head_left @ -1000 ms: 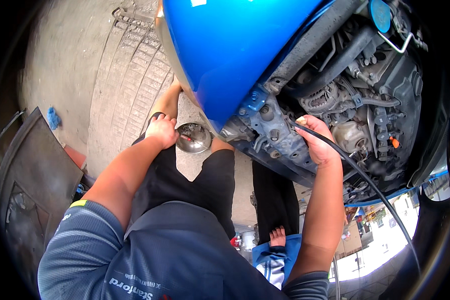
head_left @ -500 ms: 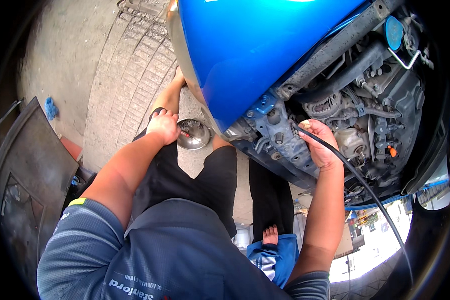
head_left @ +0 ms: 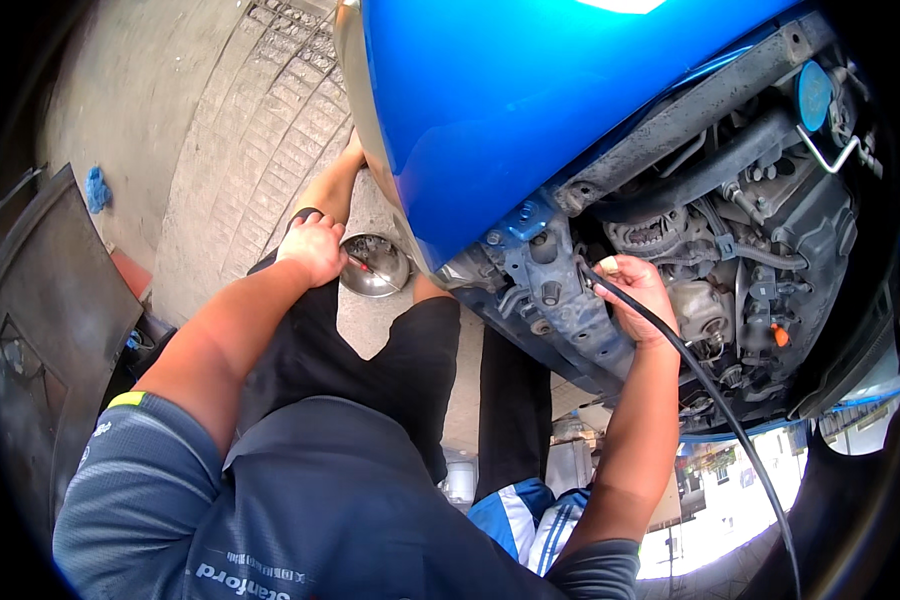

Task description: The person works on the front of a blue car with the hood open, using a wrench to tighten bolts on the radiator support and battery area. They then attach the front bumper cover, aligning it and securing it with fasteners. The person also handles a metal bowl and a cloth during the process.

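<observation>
My left hand (head_left: 313, 250) rests on my left knee, fingers spread and slightly curled, with nothing in it. Beside it a round steel dish (head_left: 375, 278) lies on the ground, holding a red-handled tool and small bits. My right hand (head_left: 625, 300) grips a black hose (head_left: 720, 400) close to its end, at a grey-blue metal bracket (head_left: 575, 330) on the front of the car's engine bay. A small pale piece at those fingertips is too small to make out. The hose runs down past my forearm to the lower right edge.
The car's blue body panel (head_left: 480, 110) fills the top. The engine (head_left: 780, 230) is exposed at right. A person in black trousers and a blue-white garment (head_left: 505, 520) is close on my right. A dark metal panel (head_left: 55, 340), blue cloth (head_left: 97, 189) and grooved concrete (head_left: 230, 150) lie left.
The view has shifted slightly, and my right hand with the hose sits a little lower in it. The other person's hand, visible earlier, is now out of sight.
</observation>
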